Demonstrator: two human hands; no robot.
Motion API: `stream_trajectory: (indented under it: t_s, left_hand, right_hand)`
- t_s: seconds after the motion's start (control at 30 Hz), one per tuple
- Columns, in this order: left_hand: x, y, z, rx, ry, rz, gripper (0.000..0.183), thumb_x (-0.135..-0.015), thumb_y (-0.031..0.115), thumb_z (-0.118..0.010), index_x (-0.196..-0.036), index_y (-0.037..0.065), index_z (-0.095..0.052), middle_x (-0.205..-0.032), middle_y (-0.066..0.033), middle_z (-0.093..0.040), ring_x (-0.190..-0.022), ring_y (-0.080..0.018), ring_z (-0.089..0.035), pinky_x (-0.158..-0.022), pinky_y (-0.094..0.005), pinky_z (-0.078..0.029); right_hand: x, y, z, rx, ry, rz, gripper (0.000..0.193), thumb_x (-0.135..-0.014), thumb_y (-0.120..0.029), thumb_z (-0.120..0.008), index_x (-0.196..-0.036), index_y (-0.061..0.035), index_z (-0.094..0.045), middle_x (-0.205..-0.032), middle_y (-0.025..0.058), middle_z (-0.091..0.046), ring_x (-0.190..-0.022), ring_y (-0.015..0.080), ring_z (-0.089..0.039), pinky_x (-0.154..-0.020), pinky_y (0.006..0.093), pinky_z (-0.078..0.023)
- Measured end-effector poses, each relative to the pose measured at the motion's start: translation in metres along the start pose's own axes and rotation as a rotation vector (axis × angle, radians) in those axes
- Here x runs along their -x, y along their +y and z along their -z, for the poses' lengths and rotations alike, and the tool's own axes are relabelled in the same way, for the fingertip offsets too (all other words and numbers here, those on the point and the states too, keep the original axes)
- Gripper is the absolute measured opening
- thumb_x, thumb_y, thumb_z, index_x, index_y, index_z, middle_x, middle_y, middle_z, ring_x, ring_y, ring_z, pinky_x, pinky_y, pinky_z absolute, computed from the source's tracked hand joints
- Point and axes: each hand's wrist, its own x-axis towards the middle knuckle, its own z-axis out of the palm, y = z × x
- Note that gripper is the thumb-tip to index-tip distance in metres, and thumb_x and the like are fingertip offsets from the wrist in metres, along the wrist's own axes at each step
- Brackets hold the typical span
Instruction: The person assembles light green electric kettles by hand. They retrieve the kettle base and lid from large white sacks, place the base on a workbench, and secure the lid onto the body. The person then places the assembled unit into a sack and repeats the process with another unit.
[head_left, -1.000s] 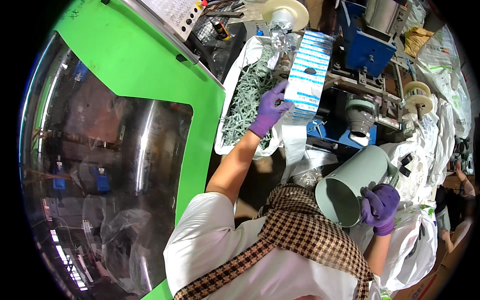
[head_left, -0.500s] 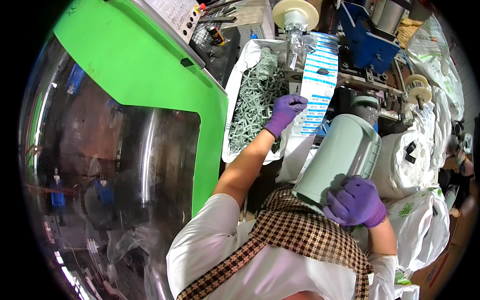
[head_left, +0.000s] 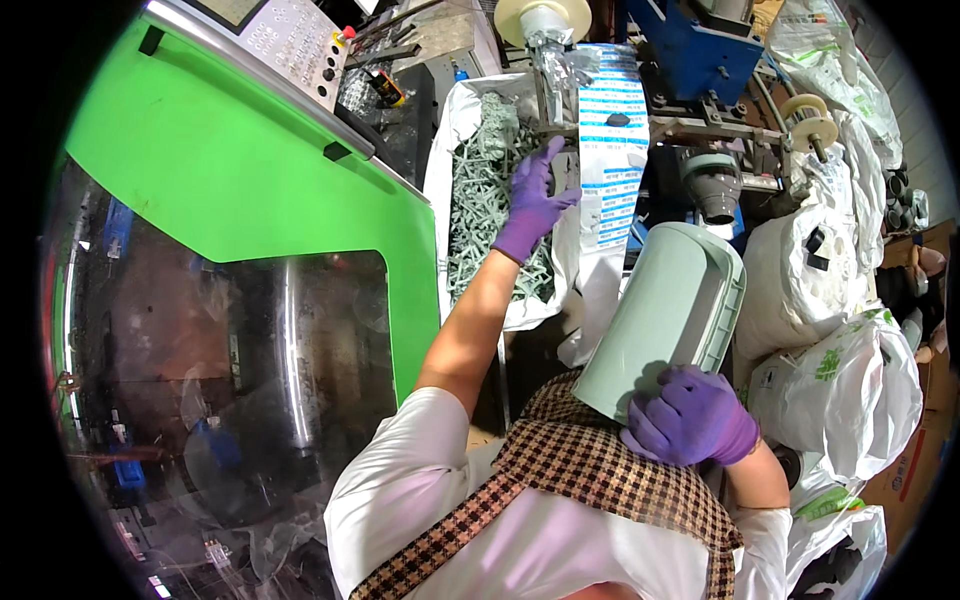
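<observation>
A pale green plastic bin (head_left: 650,320), lying tilted against my apron, has its lower rim in the grip of my right hand (head_left: 692,418), gloved in purple. My left hand (head_left: 537,205), in a matching glove, reaches forward with its fingers apart and nothing visible in them. It hovers over the right side of a white-lined crate (head_left: 435,190) full of grey-green plastic sprue scraps (head_left: 482,205). Right beside that hand hangs a long strip of white and blue labels (head_left: 608,180), with a small dark oval piece (head_left: 618,120) on it.
A large green machine (head_left: 230,170) with a control panel (head_left: 290,50) and a dark window fills the left. Ahead stand a cream reel (head_left: 543,18) and a blue machine frame (head_left: 690,60). White plastic sacks (head_left: 840,390) and a wrapped roll (head_left: 795,280) crowd the right.
My left hand has left the label strip's edge, moving left over the crate, and its pinched fingers have spread. My right hand still grips the bin. The whole view has shifted slightly.
</observation>
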Motion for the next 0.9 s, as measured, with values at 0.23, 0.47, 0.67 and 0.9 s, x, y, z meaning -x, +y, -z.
stream_trajectory:
  t_s: [0.23, 0.47, 0.67, 0.9]
  left_hand:
    - [0.004, 0.014, -0.015, 0.839, -0.279, 0.201, 0.080, -0.081, 0.002, -0.075, -0.152, 0.005, -0.037, -0.114, -0.0128, -0.069, -0.083, -0.0099, -0.063, -0.072, -0.0231, -0.052]
    - [-0.011, 0.007, -0.018, 0.179, 0.059, -0.256, 0.025, -0.078, 0.011, -0.078, -0.103, 0.009, -0.078, -0.099, -0.0068, -0.076, -0.082, -0.0193, -0.070, -0.075, -0.0300, -0.054]
    - [-0.002, 0.012, -0.009, 0.097, 0.209, -0.400, 0.020, -0.077, 0.014, -0.079, -0.096, 0.015, -0.080, -0.093, -0.0044, -0.075, -0.080, -0.0232, -0.069, -0.071, -0.0340, -0.050]
    - [0.034, 0.060, 0.006, 0.609, 0.269, -0.103, 0.020, -0.079, 0.003, -0.078, -0.098, 0.002, -0.076, -0.097, -0.0067, -0.069, -0.090, -0.0161, -0.063, -0.076, -0.0290, -0.052]
  right_hand:
    - [-0.003, -0.005, 0.002, 0.040, 0.004, -0.020, 0.026, -0.077, -0.029, -0.077, -0.081, -0.0057, -0.066, -0.071, 0.0014, -0.058, -0.066, 0.0207, -0.061, -0.061, 0.0326, -0.053]
    - [-0.014, 0.001, 0.007, 0.018, 0.002, 0.037, 0.023, -0.076, -0.027, -0.076, -0.076, -0.0065, -0.064, -0.062, -0.0008, -0.050, -0.059, 0.0176, -0.056, -0.059, 0.0316, -0.051]
    - [-0.013, 0.006, 0.010, 0.040, -0.042, 0.029, 0.022, -0.077, -0.027, -0.075, -0.076, -0.0080, -0.064, -0.071, 0.0000, -0.059, -0.060, 0.0150, -0.057, -0.062, 0.0315, -0.055]
    - [-0.006, 0.010, 0.011, 0.064, -0.038, 0.028, 0.022, -0.080, -0.028, -0.074, -0.078, -0.0078, -0.065, -0.066, -0.0004, -0.055, -0.063, 0.0195, -0.058, -0.058, 0.0305, -0.050]
